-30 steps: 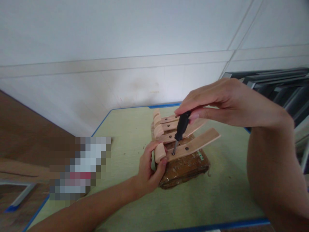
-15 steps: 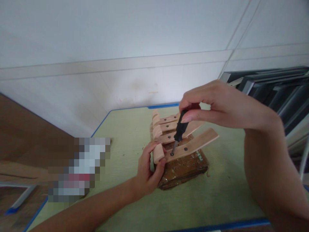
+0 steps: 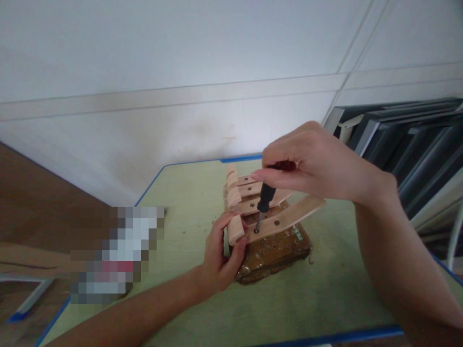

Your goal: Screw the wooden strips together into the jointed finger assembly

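A small wooden assembly [image 3: 267, 212] of several curved light slats lies on a brown board [image 3: 275, 253] on the pale green table [image 3: 181, 202]. My left hand [image 3: 219, 258] is closed around the rolled end of the nearest slat [image 3: 289, 217] and steadies it. My right hand [image 3: 311, 164] is closed on the black handle of a screwdriver [image 3: 264, 202]. Its metal tip stands in a screw hole near the left end of that slat. A second screw shows further right on the same slat.
The table has a blue edge [image 3: 325, 336] and stands against a white wall [image 3: 144, 96]. A stack of dark metal frames [image 3: 408, 140] leans at the right. A blurred patch [image 3: 115, 255] covers something at the table's left edge. Brown floor lies at the left.
My right hand's fingers have shifted round the screwdriver handle, curling more over its top, as in a turning motion. The tip stays at the same screw. My left hand has kept its hold.
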A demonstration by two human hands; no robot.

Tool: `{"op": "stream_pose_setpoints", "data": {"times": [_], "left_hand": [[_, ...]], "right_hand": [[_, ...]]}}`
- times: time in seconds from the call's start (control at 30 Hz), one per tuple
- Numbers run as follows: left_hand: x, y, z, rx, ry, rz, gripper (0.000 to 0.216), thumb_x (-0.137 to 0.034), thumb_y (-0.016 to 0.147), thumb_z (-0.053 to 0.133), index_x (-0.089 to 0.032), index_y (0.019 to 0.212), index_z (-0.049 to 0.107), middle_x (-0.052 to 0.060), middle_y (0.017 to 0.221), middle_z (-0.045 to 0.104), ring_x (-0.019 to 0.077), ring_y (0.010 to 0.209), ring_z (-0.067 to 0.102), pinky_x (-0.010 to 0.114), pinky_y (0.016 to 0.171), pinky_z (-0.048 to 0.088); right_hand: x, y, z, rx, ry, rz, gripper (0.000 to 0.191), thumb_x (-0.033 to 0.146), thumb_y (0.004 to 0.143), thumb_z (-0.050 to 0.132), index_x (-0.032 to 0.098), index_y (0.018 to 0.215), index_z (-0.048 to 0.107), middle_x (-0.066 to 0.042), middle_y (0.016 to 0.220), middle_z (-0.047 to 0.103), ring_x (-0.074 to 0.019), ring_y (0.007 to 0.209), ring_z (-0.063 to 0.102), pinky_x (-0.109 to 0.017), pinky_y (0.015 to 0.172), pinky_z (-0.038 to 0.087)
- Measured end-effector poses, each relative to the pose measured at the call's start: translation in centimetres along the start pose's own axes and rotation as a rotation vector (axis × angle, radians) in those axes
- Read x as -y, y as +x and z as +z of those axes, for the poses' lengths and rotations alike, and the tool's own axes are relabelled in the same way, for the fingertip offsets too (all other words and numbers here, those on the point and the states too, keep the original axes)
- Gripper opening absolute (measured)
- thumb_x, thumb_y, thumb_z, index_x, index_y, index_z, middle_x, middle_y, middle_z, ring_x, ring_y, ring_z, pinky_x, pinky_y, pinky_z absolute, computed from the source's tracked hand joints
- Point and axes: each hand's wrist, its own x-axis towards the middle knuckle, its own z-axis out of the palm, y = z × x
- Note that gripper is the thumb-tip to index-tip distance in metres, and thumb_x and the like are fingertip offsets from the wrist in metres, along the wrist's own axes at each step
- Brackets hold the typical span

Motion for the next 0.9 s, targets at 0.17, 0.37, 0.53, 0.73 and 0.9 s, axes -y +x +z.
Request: {"op": "stream_pose_setpoints", "data": {"times": [0.17,0.37,0.53,0.73,0.9], "left_hand": [[-0.1,0.0,-0.1,0.017,0.015,0.004,0.043,-0.012,0.086,0.051,-0.017,0.128,0.042,0.007,0.099,0.058,0.018,0.09,0.057,0.033,0.083,0.049],[0.2,-0.4,-0.2,0.009,0.059,-0.002,0.042,-0.015,0.087,0.051,-0.017,0.127,0.042,0.009,0.102,0.058,0.0206,0.095,0.059,0.035,0.084,0.049],[0.5,-0.6,-0.2,-0.005,0.061,-0.015,0.041,-0.016,0.087,0.052,-0.017,0.127,0.042,0.011,0.107,0.058,0.0247,0.104,0.058,0.038,0.087,0.049],[0.3,-0.4,-0.2,0.005,0.046,0.009,0.044,-0.013,0.086,0.052,-0.016,0.128,0.041,0.01,0.104,0.058,0.0217,0.098,0.058,0.038,0.088,0.049],[0.2,-0.5,-0.2,0.011,0.063,0.0,0.043,-0.013,0.086,0.052,-0.016,0.128,0.041,0.012,0.109,0.057,0.0239,0.104,0.058,0.038,0.088,0.049]], "right_hand": [[-0.1,-0.2,-0.5,0.053,0.097,-0.092,0.027,0.033,0.096,0.048,0.013,0.091,0.065,-0.002,0.085,0.064,-0.0089,0.072,0.051,-0.024,0.069,0.035],[-0.6,-0.8,-1.5,0.14,0.227,-0.073,0.026,0.027,0.096,0.045,0.016,0.11,0.064,-0.004,0.111,0.066,-0.012,0.096,0.06,-0.023,0.08,0.043],[-0.7,-1.1,-1.7,0.162,0.292,-0.05,0.026,0.029,0.095,0.047,0.016,0.108,0.067,-0.003,0.107,0.068,-0.0107,0.092,0.063,-0.02,0.075,0.045],[-0.3,-0.7,-1.4,0.082,0.268,-0.091,0.02,0.026,0.093,0.053,0.013,0.098,0.068,-0.003,0.093,0.07,-0.0084,0.08,0.061,-0.02,0.07,0.043],[-0.7,-0.4,-0.7,0.042,0.182,-0.088,0.025,0.032,0.092,0.054,0.011,0.087,0.066,-0.001,0.076,0.065,-0.0077,0.064,0.053,-0.023,0.058,0.036]]}}
